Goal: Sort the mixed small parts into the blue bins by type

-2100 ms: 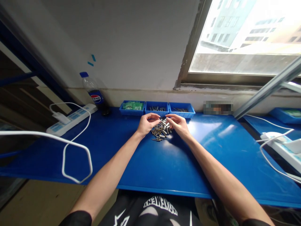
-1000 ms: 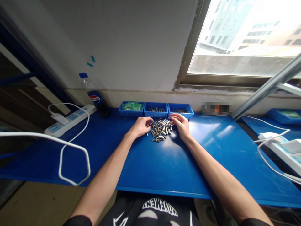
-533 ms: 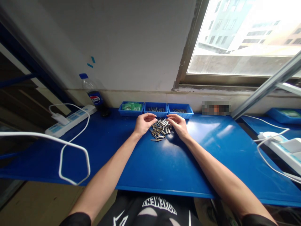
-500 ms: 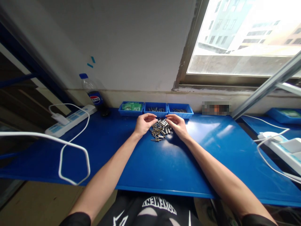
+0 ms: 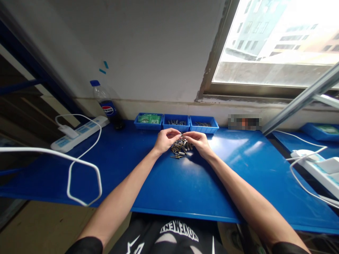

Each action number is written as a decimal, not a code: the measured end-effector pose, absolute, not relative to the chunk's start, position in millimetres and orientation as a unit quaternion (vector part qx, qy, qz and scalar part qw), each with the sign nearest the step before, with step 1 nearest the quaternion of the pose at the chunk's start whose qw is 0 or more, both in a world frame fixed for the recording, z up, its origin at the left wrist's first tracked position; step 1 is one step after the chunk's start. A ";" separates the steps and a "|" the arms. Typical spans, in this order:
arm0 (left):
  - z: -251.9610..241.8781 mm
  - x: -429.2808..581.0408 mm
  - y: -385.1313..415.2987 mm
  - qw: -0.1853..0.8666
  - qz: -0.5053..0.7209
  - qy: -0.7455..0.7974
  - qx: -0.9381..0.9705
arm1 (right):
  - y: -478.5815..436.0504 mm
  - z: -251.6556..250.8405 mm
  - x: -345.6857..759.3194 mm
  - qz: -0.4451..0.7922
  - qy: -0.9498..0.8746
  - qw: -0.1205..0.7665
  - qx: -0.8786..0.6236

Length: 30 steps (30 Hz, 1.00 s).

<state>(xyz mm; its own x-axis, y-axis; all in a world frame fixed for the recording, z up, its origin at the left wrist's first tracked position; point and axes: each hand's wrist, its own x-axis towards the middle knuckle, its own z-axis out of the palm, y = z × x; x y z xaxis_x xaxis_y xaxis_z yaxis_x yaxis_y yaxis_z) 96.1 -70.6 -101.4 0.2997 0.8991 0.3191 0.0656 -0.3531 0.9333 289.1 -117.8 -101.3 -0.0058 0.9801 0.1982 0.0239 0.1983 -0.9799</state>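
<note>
A loose pile of small metal parts (image 5: 179, 147) lies on the blue table, thin dark and brassy pointed rods mixed with short silvery cylinders. Over the far side of this pile, my left hand (image 5: 164, 140) is closed in a pinch, thumb and fingers pointing right. Facing it, my right hand (image 5: 200, 141) pinches too, and the fingertips of both hands meet. Something tiny seems to sit between them, too small and covered to name. Just behind my hands stand three blue bins: one with green packets (image 5: 148, 119), one with short cylinders (image 5: 176, 122), one with thin rods (image 5: 202, 124).
A cola bottle (image 5: 108, 107) stands at the back left beside a white power strip (image 5: 79, 134). A white cable (image 5: 69, 176) loops over the left table edge. To the right are a metal strut (image 5: 296, 102), another power strip (image 5: 315, 173) and a blue bin (image 5: 320, 131).
My hands have come together: the fingertips, apart on either side of the pile before, now meet above it. The right hand's fingers moved left. The view has shifted slightly.
</note>
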 end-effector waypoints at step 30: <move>-85.6 69.5 -61.5 0.424 0.440 0.361 0.704 | -106.4 -112.6 307.9 0.282 -0.587 0.586 -0.483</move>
